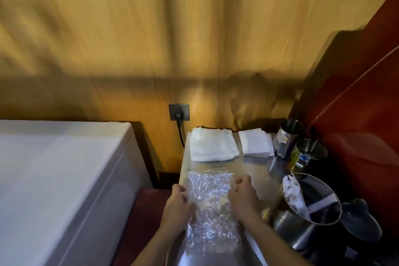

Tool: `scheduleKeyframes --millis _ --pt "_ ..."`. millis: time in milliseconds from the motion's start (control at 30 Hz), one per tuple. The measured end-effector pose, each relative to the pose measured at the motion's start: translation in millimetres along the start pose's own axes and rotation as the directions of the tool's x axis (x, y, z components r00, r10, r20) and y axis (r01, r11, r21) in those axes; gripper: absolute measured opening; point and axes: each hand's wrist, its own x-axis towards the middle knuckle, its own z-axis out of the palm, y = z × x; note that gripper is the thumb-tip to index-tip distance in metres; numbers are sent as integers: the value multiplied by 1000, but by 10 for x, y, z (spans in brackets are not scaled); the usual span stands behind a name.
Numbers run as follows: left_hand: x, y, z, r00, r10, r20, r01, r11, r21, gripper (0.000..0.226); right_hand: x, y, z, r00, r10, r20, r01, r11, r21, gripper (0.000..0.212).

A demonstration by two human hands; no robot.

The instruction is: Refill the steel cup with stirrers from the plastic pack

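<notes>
A crinkled clear plastic pack (210,207) lies lengthwise on the steel counter (254,168). My left hand (177,207) grips its left edge and my right hand (243,196) grips its right edge, both with fingers curled on the plastic. The pack's contents are too blurred to make out. Two steel cups (288,136) (308,153) stand at the back right, with packets showing at their sides. I cannot tell which cup takes the stirrers.
A folded white towel (212,146) and a stack of white napkins (255,142) lie at the counter's back. A large steel bucket (311,207) holding crumpled paper and a dark kettle (360,224) stand right. A white appliance (60,179) sits left; a wall socket (179,112) is behind.
</notes>
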Motion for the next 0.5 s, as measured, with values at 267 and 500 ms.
scheduleKeyframes --millis 267,500 --pt "359 130 266 988 142 -56 -131 977 168 38 453 46 68 999 -12 39 18 988 -152 6" --pt "496 -81 402 946 312 90 -300 731 613 39 562 227 256 970 -130 208 221 830 -512 31"
